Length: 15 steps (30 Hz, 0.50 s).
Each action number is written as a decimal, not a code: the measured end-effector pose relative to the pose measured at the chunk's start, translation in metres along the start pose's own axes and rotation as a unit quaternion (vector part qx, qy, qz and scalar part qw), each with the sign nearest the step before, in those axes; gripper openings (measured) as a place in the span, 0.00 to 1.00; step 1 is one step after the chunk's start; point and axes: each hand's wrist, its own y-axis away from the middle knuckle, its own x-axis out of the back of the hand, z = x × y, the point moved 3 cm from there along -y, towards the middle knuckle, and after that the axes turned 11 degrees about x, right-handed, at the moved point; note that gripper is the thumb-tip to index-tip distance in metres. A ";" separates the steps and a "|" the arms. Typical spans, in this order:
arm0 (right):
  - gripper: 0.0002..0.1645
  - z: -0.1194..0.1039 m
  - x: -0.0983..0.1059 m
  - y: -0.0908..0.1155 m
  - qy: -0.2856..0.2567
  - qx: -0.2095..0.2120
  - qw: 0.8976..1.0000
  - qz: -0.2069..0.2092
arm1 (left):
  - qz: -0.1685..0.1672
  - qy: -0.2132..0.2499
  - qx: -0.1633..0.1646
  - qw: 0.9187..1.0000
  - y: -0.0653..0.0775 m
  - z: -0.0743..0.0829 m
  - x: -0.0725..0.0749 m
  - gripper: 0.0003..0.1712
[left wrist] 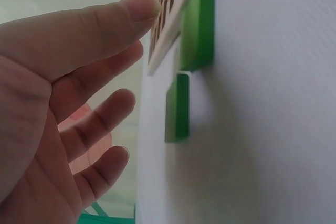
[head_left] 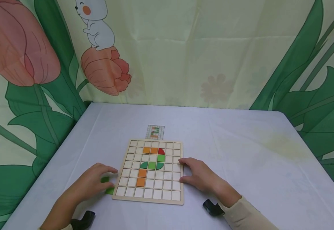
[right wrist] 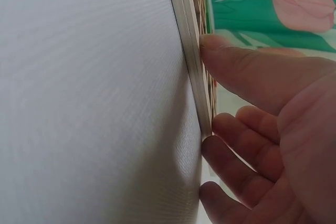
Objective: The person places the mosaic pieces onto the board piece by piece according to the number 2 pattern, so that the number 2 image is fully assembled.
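A wooden grid board (head_left: 147, 200) lies on the table in the head view. Among its white cells sit several orange squares (head_left: 154, 150), a red rounded tile (head_left: 161, 151), light green squares (head_left: 152, 165) and dark green rounded tiles (head_left: 144, 165). My right hand (head_left: 201, 174) touches the board's right edge with thumb and fingertips, its fingers loosely bent. Just off the left edge, my left hand (head_left: 90, 181) hovers with fingers apart, holding nothing. Beneath it, two green pieces (left wrist: 197, 27) lie beside the board, partly hidden by the hand in the head view.
A small pattern card (head_left: 155, 132) with a coloured figure lies just beyond the board's far edge. White cloth covers the table (head_left: 241, 153). Behind it hangs a printed curtain (head_left: 167, 64). Black devices (head_left: 212, 208) are worn at both wrists.
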 end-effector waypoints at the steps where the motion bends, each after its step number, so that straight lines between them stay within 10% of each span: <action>1: 0.38 0.000 0.000 0.000 0.000 0.000 1.000 -0.001 | 0.002 -0.002 -0.001 1.000 0.000 -0.001 0.000 0.24; 15: 0.38 0.001 0.000 0.000 -0.001 0.002 1.000 0.003 | 0.003 0.012 -0.021 1.000 0.007 -0.017 -0.003 0.25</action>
